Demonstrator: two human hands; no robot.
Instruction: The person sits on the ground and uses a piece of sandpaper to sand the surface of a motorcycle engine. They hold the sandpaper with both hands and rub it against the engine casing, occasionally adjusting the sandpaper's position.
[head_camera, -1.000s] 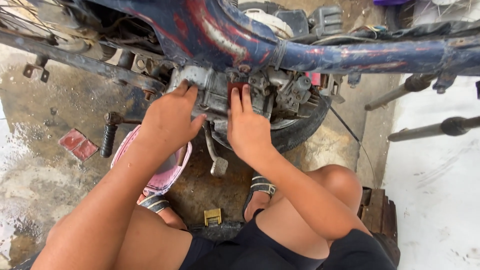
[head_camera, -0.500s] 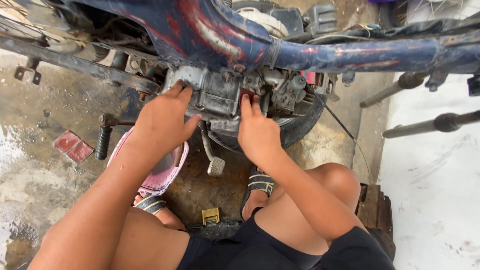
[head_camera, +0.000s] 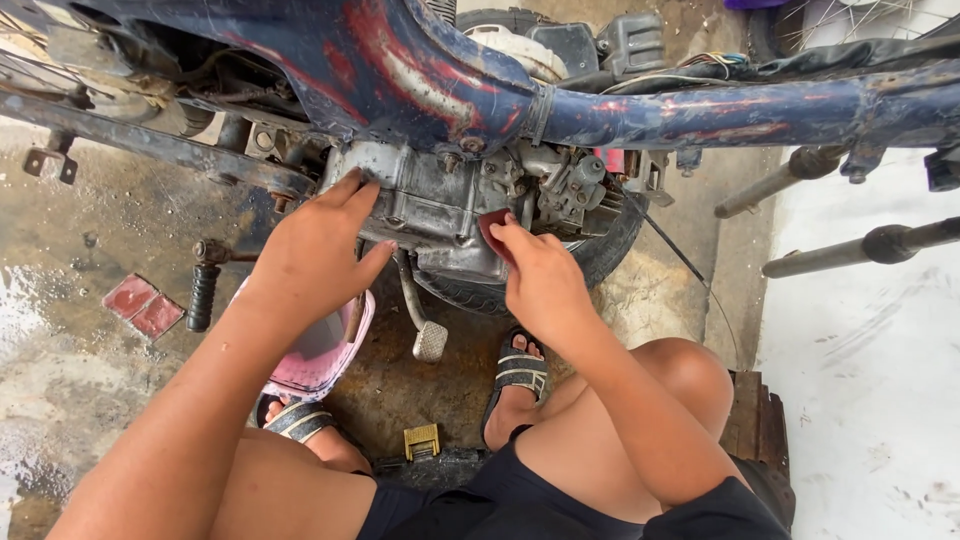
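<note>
Your left hand (head_camera: 318, 250) lies flat and spread on the grey engine (head_camera: 440, 205), fingers wide, holding nothing. Your right hand (head_camera: 540, 280) pinches a small dark red pad (head_camera: 492, 232) against the engine's side, fingers bent close around it.

Above both hands runs the big blue and red bike frame (head_camera: 600, 100). It looks heavy. I think it could tip toward you if you push hard on the engine, since I cannot tell what keeps the bike standing.

Below your hands the concrete floor (head_camera: 90, 400) is wet and shiny. You squat on it in sandals (head_camera: 515, 370), so a foot could slip.

Behind your right hand is the black tyre (head_camera: 610, 250). If it rolled, your fingers could get pinched.

Just under your left hand sits a pink tub (head_camera: 320, 355), the only container here. Your arm hides most of it. The part I can see looks greyish inside, and I cannot tell what is in it. Your left knee is close and could knock it over.

Between your hands hangs a metal pedal (head_camera: 428, 338). It could bump your wrist.

Near your feet lies a small yellow part (head_camera: 421, 440). You could step on it.

The pad is tiny and could drop into the engine gaps.
</note>
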